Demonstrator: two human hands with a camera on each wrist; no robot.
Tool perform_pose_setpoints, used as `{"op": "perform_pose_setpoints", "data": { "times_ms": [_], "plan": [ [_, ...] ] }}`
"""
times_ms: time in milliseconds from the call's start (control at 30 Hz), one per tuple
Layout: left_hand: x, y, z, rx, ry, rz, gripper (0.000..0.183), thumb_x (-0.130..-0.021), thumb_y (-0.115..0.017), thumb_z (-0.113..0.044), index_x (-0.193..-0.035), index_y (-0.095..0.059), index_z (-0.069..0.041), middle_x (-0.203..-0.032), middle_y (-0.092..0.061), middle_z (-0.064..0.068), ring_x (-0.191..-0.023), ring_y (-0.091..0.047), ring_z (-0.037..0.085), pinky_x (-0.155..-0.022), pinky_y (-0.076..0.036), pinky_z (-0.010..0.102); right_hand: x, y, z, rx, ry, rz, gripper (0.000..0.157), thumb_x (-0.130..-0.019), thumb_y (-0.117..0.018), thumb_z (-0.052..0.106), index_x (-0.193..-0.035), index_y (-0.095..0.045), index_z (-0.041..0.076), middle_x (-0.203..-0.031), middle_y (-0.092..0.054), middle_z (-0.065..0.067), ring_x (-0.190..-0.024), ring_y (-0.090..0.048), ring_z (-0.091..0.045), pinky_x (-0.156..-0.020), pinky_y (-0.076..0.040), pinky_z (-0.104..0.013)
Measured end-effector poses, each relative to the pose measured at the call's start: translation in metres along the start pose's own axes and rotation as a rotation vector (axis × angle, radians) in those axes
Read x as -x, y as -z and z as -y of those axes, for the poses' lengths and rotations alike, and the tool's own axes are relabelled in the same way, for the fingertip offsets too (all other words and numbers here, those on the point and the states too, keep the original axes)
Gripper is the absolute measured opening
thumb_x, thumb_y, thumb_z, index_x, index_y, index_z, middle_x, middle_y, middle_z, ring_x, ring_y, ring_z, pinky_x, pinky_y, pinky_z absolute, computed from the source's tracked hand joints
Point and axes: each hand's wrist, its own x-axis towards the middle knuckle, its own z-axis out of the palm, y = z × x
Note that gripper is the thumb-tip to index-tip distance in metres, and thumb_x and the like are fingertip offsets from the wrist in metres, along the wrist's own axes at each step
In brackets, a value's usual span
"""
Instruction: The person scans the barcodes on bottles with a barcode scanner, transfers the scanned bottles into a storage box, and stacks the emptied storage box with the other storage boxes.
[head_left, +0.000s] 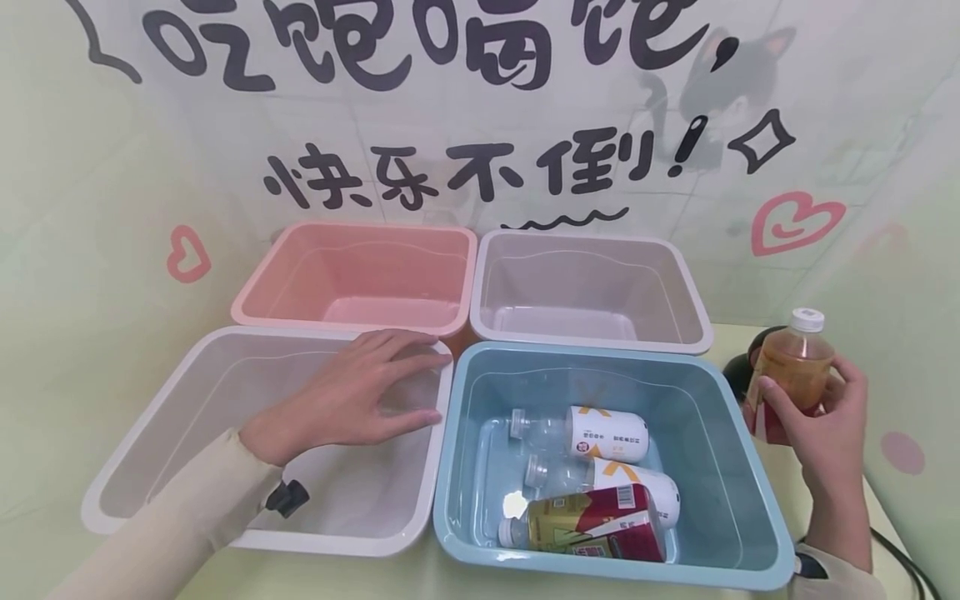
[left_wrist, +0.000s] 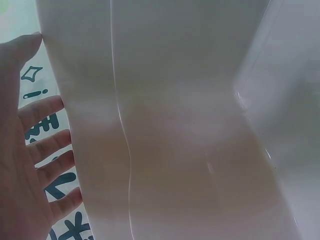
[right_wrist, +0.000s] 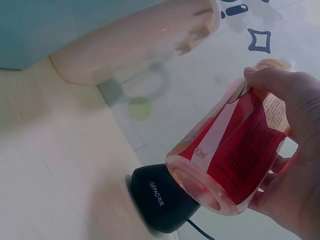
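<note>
My right hand [head_left: 834, 429] grips a bottle [head_left: 797, 367] of amber drink with a white cap, held upright to the right of the blue bin [head_left: 600, 567]. In the right wrist view the bottle's red label [right_wrist: 240, 150] and clear base show, with thumb and fingers around its sides. With fingers spread and nearly straight, my left hand [head_left: 356, 387] touches the right rim of the front-left pale grey bin [head_left: 330, 543]. Inside the blue bin lie two clear bottles with white labels [head_left: 609, 433] and one bottle with a gold and red label [head_left: 592, 525].
A pink bin [head_left: 352, 325] and another pale grey bin [head_left: 592, 337] stand behind the front two. On the table at the right sits a black device [right_wrist: 160, 197] with a cable. A wall with large black lettering [head_left: 480, 171] rises behind the bins.
</note>
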Motion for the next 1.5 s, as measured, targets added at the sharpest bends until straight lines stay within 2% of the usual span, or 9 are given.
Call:
{"op": "perform_pose_setpoints", "data": {
  "times_ms": [167,400,533,700,933,1033,1167,1400,1500],
  "plan": [
    [-0.0005,0.0001,-0.0008,0.004,0.001,0.001,0.067,-0.091,-0.072,-0.065,-0.146,-0.064,-0.030,-0.154,-0.057,-0.002,-0.146,-0.050,0.023,-0.124,-0.041,0.053,-0.0021,0.0008,-0.0013,0.085,-0.014,-0.022,0.083,-0.090,-0.081,0.006,-0.155,-0.038,0.034,-0.133,-0.051,0.013,-0.111,-0.053,-0.006,-0.072,-0.050,-0.003],
    [-0.0004,-0.0003,-0.0004,0.004,-0.007,-0.005,0.067,-0.091,-0.073,-0.064,-0.146,-0.064,-0.028,-0.154,-0.057,-0.002,-0.146,-0.050,0.023,-0.124,-0.041,0.052,-0.0035,0.0005,-0.0044,0.127,-0.056,-0.075,0.083,-0.090,-0.082,0.014,-0.154,-0.035,0.036,-0.133,-0.047,0.016,-0.112,-0.050,-0.004,-0.073,-0.047,-0.003],
    [-0.0008,-0.0006,0.0000,0.009,-0.011,-0.008,0.066,-0.091,-0.072,-0.064,-0.146,-0.064,-0.028,-0.153,-0.057,-0.002,-0.145,-0.051,0.023,-0.123,-0.041,0.052,-0.0051,0.0007,-0.0060,0.049,-0.051,-0.129,0.083,-0.087,-0.084,0.011,-0.152,-0.036,0.033,-0.129,-0.047,0.015,-0.109,-0.051,-0.005,-0.074,-0.047,-0.003],
    [-0.0008,-0.0006,-0.0003,0.009,-0.006,-0.002,0.066,-0.091,-0.072,-0.065,-0.146,-0.064,-0.029,-0.153,-0.057,-0.002,-0.145,-0.051,0.023,-0.123,-0.042,0.052,-0.0058,0.0003,-0.0066,-0.083,-0.025,-0.165,0.084,-0.085,-0.085,0.008,-0.149,-0.036,0.031,-0.133,-0.046,0.012,-0.113,-0.053,-0.007,-0.084,-0.048,-0.011],
    [-0.0005,0.0003,-0.0006,0.003,-0.005,-0.003,0.067,-0.091,-0.072,-0.065,-0.146,-0.064,-0.028,-0.153,-0.057,-0.001,-0.145,-0.051,0.024,-0.123,-0.041,0.053,-0.0039,-0.0008,-0.0028,-0.106,-0.004,-0.187,0.082,-0.087,-0.085,0.010,-0.149,-0.036,0.031,-0.135,-0.046,0.011,-0.119,-0.052,-0.008,-0.095,-0.049,-0.017],
    [-0.0003,0.0004,-0.0006,0.002,-0.005,-0.002,0.067,-0.091,-0.071,-0.065,-0.146,-0.064,-0.028,-0.153,-0.057,-0.001,-0.145,-0.050,0.024,-0.123,-0.041,0.053,-0.0038,-0.0015,-0.0020,-0.142,-0.014,-0.198,0.081,-0.088,-0.084,0.011,-0.149,-0.034,0.032,-0.138,-0.046,0.010,-0.124,-0.051,-0.010,-0.115,-0.047,-0.027],
    [-0.0002,0.0004,-0.0005,0.004,-0.006,0.001,0.067,-0.091,-0.071,-0.065,-0.146,-0.064,-0.028,-0.153,-0.057,-0.001,-0.146,-0.050,0.024,-0.124,-0.041,0.053,-0.0054,-0.0023,-0.0019,-0.190,-0.015,-0.215,0.080,-0.089,-0.083,0.010,-0.149,-0.033,0.031,-0.139,-0.046,0.009,-0.131,-0.050,-0.013,-0.130,-0.035,-0.039],
    [0.0002,0.0003,-0.0003,0.004,-0.002,0.005,0.067,-0.091,-0.071,-0.065,-0.147,-0.063,-0.028,-0.153,-0.057,-0.001,-0.145,-0.051,0.024,-0.123,-0.041,0.053,-0.0063,-0.0012,-0.0008,-0.179,-0.013,-0.238,0.081,-0.091,-0.082,0.014,-0.152,-0.031,0.031,-0.146,-0.046,0.008,-0.143,-0.045,-0.017,-0.134,-0.027,-0.046],
    [0.0005,-0.0004,-0.0003,0.003,-0.002,0.006,0.067,-0.091,-0.071,-0.065,-0.147,-0.063,-0.029,-0.153,-0.057,-0.002,-0.145,-0.051,0.023,-0.123,-0.042,0.053,-0.0053,-0.0008,-0.0010,-0.186,-0.012,-0.237,0.081,-0.091,-0.082,0.014,-0.152,-0.032,0.031,-0.147,-0.046,0.007,-0.143,-0.045,-0.017,-0.134,-0.027,-0.047]
  ]
}}
